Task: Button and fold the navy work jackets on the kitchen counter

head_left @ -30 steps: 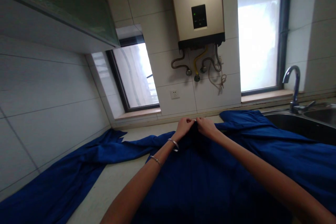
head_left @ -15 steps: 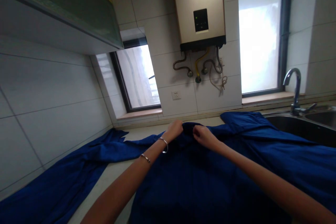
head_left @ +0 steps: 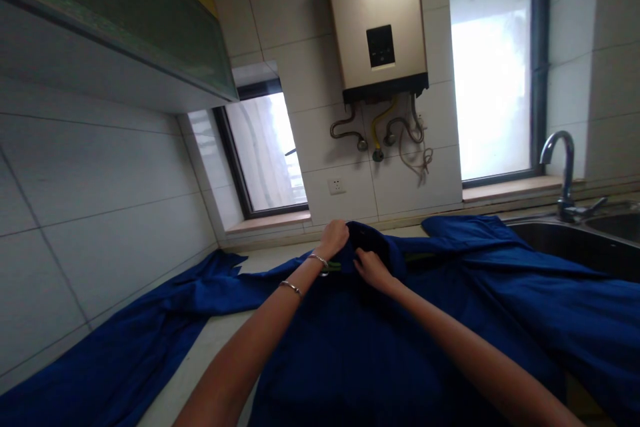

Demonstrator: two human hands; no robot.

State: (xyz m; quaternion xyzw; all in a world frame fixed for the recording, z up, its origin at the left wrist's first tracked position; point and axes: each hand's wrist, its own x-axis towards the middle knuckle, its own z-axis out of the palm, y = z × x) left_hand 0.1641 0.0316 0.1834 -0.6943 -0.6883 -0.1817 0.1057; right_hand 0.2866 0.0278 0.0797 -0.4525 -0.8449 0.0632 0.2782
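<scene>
A dark blue long-sleeved jacket [head_left: 380, 347] lies spread over the counter, one sleeve [head_left: 165, 307] stretched to the left and the other side reaching right toward the sink. My left hand [head_left: 335, 238], with two silver bangles on its wrist, is closed on the upper left of the collar [head_left: 373, 240]. The collar stands raised between my hands, its dark inner side showing. Lower and to the right, my right hand [head_left: 373, 270] has its fingers bent and pinched at the collar's front edge. A bit of green trim [head_left: 333, 267] shows beside the left wrist.
The pale counter [head_left: 215, 340] shows between sleeve and body. A sink [head_left: 565, 247] with a chrome faucet [head_left: 565, 173] stands at the right. A water heater [head_left: 375, 7] with pipes hangs on the tiled wall, and a cabinet [head_left: 125, 20] overhangs the left.
The collar has been lifted and opened more. My left hand has risen slightly; my right hand has moved a little left and down. Green trim now shows.
</scene>
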